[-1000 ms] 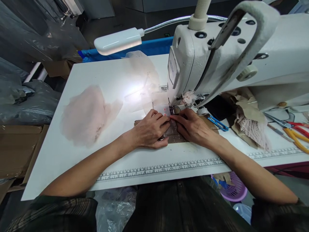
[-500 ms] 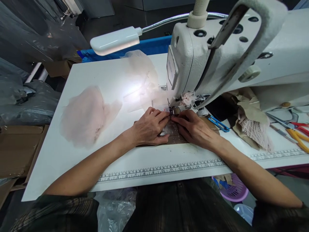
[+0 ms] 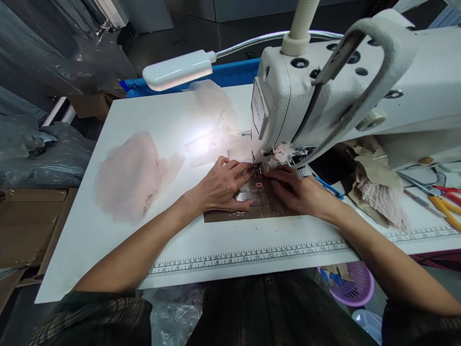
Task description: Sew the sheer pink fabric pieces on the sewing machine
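My left hand (image 3: 227, 186) lies by the presser foot (image 3: 257, 169) of a white sewing machine (image 3: 277, 96). Its fingertips reach the left side of the foot, and its thumb is spread apart on the brown plate (image 3: 252, 212). On the other side my right hand (image 3: 300, 191) has its fingers closed, tips at the foot; what they hold is hidden. Sheer pale pink tulle (image 3: 216, 108) lies behind the left hand, reaching toward the foot. Another bunched piece of pink tulle (image 3: 131, 175) rests on the left of the white table (image 3: 180, 245).
A lit lamp (image 3: 178, 69) on a bendable neck hangs over the table. A ruler strip (image 3: 248, 258) follows the front edge. To the right are blue thread snips (image 3: 329, 188), crumpled lace (image 3: 382, 194) and scissors (image 3: 448, 211). Below stands a purple basket (image 3: 360, 288).
My right hand has shifted right, away from my left, and more of the brown plate with a small red mark shows between them. My left hand is nearly still. The view has shifted slightly.
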Available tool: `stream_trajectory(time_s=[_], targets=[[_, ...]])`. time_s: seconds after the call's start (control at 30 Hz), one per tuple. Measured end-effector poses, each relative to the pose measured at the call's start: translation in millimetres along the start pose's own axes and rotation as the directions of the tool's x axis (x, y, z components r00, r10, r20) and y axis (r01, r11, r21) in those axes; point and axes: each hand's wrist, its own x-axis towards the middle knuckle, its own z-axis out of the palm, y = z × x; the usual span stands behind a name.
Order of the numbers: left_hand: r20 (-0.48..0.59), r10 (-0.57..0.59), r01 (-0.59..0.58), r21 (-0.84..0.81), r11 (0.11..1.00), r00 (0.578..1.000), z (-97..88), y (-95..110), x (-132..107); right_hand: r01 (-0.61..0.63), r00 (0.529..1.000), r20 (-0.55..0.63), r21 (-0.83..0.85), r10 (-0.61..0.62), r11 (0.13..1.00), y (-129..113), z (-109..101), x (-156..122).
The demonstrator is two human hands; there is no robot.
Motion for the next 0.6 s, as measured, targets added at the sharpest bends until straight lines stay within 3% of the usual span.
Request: stream_trajectory(time_s=[0.13,0.27,0.43,0.5,0.6], targets=[[-0.005,-0.003,0.003,0.017,1.0,1.0,1.4,-3.6,0.4,-0.088,0.995,0.061,0.217,0.077,0.972,11.2,-11.7,7.2],[-0.003,-0.012,0.012,0.022,1.0,1.0,1.3,-4.6,0.2,-0.132,0.991,-0.003,0.253,0.137,0.958,14.8,-11.6,9.0],[-0.001,-0.022,0.022,0.022,1.0,1.0,0.9,-3.2,-0.1,-0.098,0.995,0.041,0.295,0.09,0.95,11.5,-8.1,-2.2],[-0.003,-0.03,0.03,0.025,0.999,1.0,1.8,-3.2,-0.6,-0.138,0.987,-0.034,0.296,0.155,0.945,12.4,-4.5,-5.5],[-0.015,-0.044,0.044,0.009,0.999,0.999,3.6,-3.9,-1.8,-0.249,0.936,-0.144,0.371,0.32,0.895,16.5,2.0,-5.2]])
